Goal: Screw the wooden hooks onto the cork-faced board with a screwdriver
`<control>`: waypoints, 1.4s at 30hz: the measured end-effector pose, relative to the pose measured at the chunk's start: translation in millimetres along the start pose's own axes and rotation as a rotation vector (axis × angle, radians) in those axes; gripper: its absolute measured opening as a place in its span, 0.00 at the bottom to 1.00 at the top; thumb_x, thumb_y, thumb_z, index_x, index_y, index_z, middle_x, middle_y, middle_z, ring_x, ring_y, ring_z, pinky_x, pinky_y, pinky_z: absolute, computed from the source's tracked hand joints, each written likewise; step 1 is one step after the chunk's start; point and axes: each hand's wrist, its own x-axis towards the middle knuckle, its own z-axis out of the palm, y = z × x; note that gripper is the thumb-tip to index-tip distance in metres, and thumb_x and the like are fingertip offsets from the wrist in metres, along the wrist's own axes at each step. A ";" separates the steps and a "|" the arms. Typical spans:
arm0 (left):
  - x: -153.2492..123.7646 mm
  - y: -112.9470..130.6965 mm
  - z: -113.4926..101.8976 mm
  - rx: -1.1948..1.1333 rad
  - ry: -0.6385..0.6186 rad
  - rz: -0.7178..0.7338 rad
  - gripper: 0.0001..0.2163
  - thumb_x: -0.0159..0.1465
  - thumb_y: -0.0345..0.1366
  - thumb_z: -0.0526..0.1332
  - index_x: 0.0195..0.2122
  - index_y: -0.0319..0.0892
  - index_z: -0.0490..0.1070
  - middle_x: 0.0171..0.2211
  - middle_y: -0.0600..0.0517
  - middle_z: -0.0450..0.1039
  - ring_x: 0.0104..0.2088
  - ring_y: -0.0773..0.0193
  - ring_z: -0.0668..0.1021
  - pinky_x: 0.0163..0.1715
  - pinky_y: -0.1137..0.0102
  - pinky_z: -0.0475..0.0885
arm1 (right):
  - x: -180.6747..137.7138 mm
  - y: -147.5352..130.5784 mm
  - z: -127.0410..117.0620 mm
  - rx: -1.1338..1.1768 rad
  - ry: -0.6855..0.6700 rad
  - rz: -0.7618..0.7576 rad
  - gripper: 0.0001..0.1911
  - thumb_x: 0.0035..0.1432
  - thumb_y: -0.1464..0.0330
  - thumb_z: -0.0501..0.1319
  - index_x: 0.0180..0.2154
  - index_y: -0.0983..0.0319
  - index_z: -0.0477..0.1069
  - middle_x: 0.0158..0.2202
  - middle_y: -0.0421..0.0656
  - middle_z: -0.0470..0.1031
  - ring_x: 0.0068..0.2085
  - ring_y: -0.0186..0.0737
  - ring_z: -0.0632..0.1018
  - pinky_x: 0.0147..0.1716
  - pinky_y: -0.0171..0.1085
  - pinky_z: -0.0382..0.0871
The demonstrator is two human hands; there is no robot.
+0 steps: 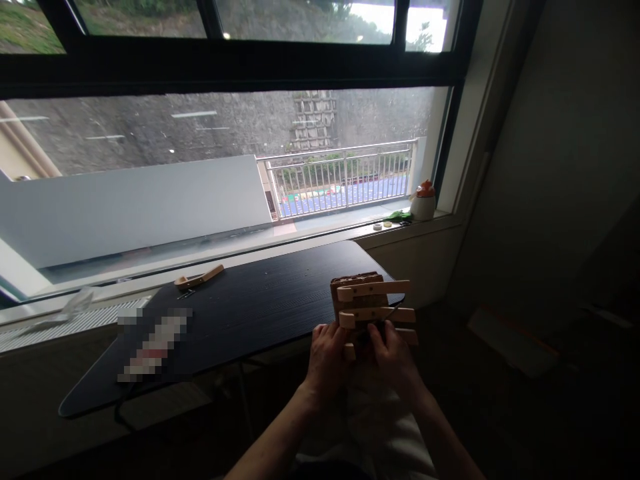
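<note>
A brown wooden board (356, 278) with several pale wooden hooks (381, 288) across it is over the table's near right side, partly above my lap. My left hand (325, 357) is closed round the board's left edge, close to the curled ends of the hooks. On the right, my right hand (393, 353) is closed, its fingers bent over the near part of the board by the straight ends of the hooks. A thin dark shaft (395, 310) sticks up beside these fingers. Shadow hides what exactly they grip.
A dark folding table (260, 293) stands under the window. On it are a loose wooden hook (200, 275), small screws (186, 293) and a blurred-out packet (155, 347). The sill (367, 230) holds a white bottle with an orange top (424, 203), a green item and two tape rolls.
</note>
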 end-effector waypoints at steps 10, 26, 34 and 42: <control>-1.3 -1.7 2.3 -0.006 0.022 0.006 0.08 0.58 0.29 0.54 0.38 0.43 0.67 0.37 0.49 0.70 0.39 0.57 0.71 0.43 0.63 0.61 | -0.8 -0.9 1.9 -0.018 -0.003 0.019 0.15 0.59 0.56 0.49 0.35 0.60 0.63 0.31 0.46 0.75 0.33 0.44 0.77 0.32 0.38 0.68; 0.4 -1.3 -1.1 -0.002 0.026 -0.008 0.07 0.58 0.28 0.54 0.37 0.42 0.67 0.37 0.49 0.70 0.38 0.59 0.71 0.43 0.63 0.60 | -21.5 -15.5 -94.5 -0.388 -0.239 -0.271 0.20 0.61 0.63 0.49 0.54 0.53 0.62 0.45 0.43 0.75 0.40 0.40 0.78 0.33 0.34 0.72; 3.1 -4.7 1.2 -0.016 0.039 -0.020 0.12 0.57 0.26 0.56 0.42 0.44 0.66 0.39 0.50 0.71 0.39 0.59 0.72 0.43 0.63 0.61 | -36.4 -18.5 -83.7 -0.330 -0.101 -0.387 0.12 0.59 0.65 0.53 0.44 0.56 0.68 0.40 0.43 0.77 0.36 0.40 0.79 0.33 0.35 0.73; 4.6 -3.5 -0.5 -0.024 0.021 -0.037 0.12 0.54 0.25 0.55 0.39 0.43 0.66 0.37 0.50 0.71 0.38 0.58 0.72 0.42 0.63 0.62 | -34.6 -26.5 -63.3 -0.354 -0.077 -0.622 0.10 0.61 0.68 0.52 0.44 0.57 0.66 0.37 0.43 0.75 0.34 0.35 0.77 0.34 0.32 0.71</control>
